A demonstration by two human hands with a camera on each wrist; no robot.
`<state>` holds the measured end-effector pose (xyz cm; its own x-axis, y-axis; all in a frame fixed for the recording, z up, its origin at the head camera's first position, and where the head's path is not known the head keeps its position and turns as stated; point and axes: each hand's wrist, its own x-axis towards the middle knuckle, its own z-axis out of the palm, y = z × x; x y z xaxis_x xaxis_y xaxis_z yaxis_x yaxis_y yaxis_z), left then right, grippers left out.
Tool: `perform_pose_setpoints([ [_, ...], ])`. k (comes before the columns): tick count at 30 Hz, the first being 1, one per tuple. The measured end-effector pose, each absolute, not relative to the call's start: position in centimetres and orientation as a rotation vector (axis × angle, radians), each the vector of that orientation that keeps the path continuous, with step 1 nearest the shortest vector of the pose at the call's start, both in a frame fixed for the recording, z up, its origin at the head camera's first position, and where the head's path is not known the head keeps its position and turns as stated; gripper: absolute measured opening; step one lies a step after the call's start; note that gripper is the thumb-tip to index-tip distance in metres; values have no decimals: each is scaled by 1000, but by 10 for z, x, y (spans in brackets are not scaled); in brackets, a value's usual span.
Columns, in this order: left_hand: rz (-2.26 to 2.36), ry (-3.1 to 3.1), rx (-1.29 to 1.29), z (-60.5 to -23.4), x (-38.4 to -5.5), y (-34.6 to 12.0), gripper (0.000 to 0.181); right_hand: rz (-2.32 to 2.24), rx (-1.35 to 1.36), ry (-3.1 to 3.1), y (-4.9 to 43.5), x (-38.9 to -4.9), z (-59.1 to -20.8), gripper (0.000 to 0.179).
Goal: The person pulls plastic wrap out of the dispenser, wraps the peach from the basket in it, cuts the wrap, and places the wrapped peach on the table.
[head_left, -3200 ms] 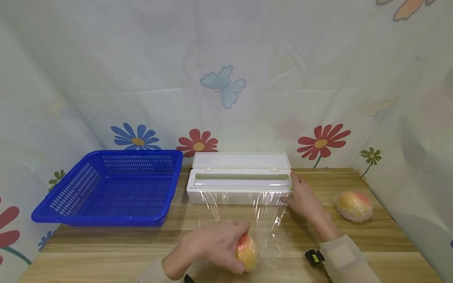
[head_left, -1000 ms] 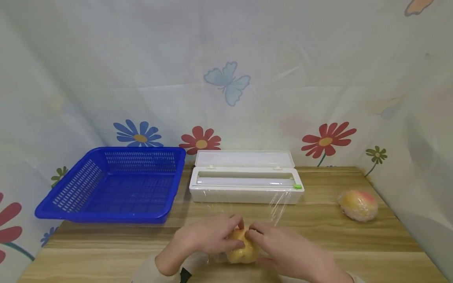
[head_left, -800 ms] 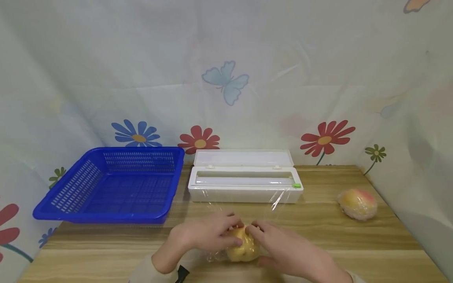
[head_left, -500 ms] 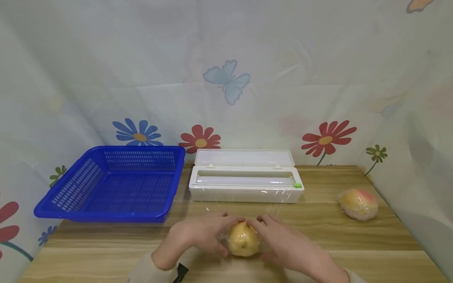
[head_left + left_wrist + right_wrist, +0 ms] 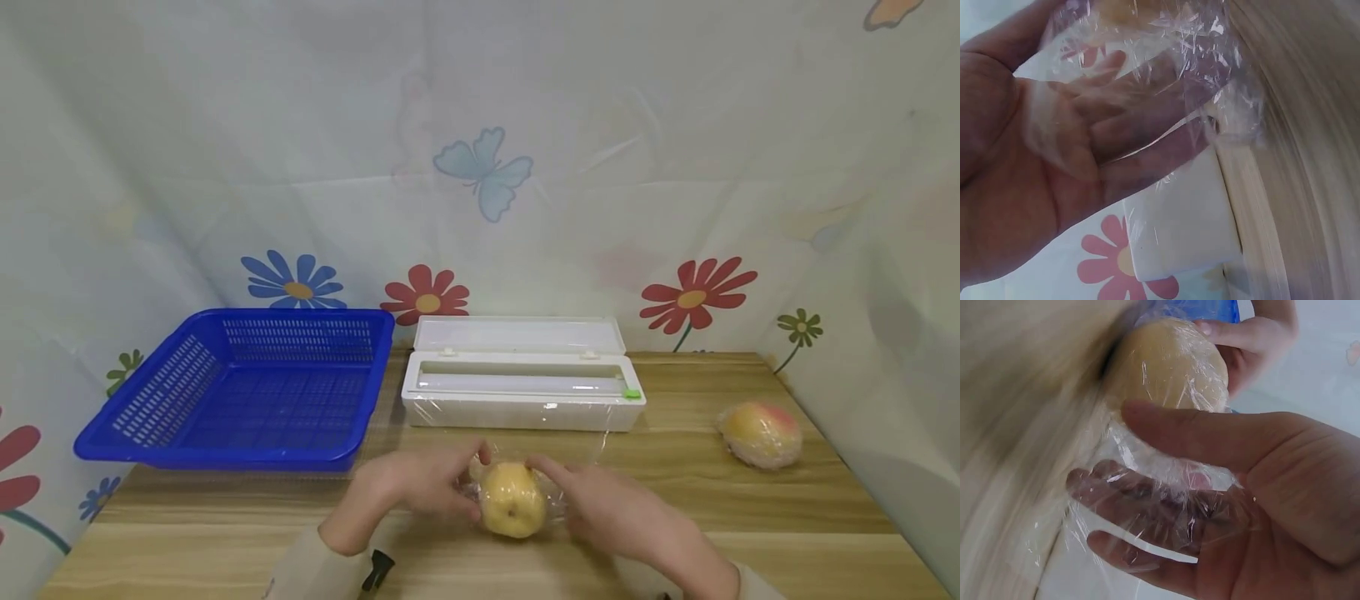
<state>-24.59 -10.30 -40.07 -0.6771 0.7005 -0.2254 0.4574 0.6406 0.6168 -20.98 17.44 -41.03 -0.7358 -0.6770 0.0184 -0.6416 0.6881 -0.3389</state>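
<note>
A yellow, peach-like fruit (image 5: 513,502) sits on the table under loose plastic wrap (image 5: 1125,447). My left hand (image 5: 427,482) is at its left side. In the left wrist view that hand's fingers (image 5: 1147,125) are extended, with clear film lying across them. On the right side of the fruit is my right hand (image 5: 618,512), its index fingertip at the top of the fruit. The right wrist view shows the right thumb (image 5: 1191,431) against the wrapped fruit and the other fingers stretched out behind the film. A sheet of film runs back to the white wrap dispenser (image 5: 517,415).
The dispenser stands at the back with its lid (image 5: 517,335) up, the film roll (image 5: 517,383) inside and a green slide cutter (image 5: 632,394) at its right end. A blue basket (image 5: 225,457) is on the left. A wrapped yellow-red fruit (image 5: 761,435) lies on the right.
The right hand has left the dispenser's end and come to the fruit. The fruit has turned and shifted slightly back, and the film in front of the dispenser now hangs slacker. Both hands have spread from it.
</note>
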Motion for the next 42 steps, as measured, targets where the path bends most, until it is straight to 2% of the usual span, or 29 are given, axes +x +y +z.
perform_pose_setpoints([
  [5,641,2483,1041,-403,-252,-108,30,-531,-1140,2772,180,-214,-409,81],
  [10,654,2467,1029,-401,-256,-112,24,-530,-1187,2770,185,-220,-410,75],
  [14,667,2443,981,-401,-257,-116,24,-559,-1148,2707,190,-225,-412,75],
  [20,687,2424,894,-400,-256,-121,34,-626,-1010,2621,196,-229,-414,78],
  [26,661,2434,906,-398,-257,-122,25,-575,-972,2629,200,-233,-414,30],
  [28,651,2450,922,-398,-258,-122,20,-577,-990,2618,202,-235,-414,23],
  [36,709,2485,993,-403,-266,-125,9,-643,-1007,2613,209,-246,-414,29],
  [39,682,2517,1082,-403,-268,-126,3,-684,-971,2632,208,-249,-414,39],
  [42,679,2530,1138,-403,-270,-126,6,-731,-946,2669,207,-252,-411,51],
])
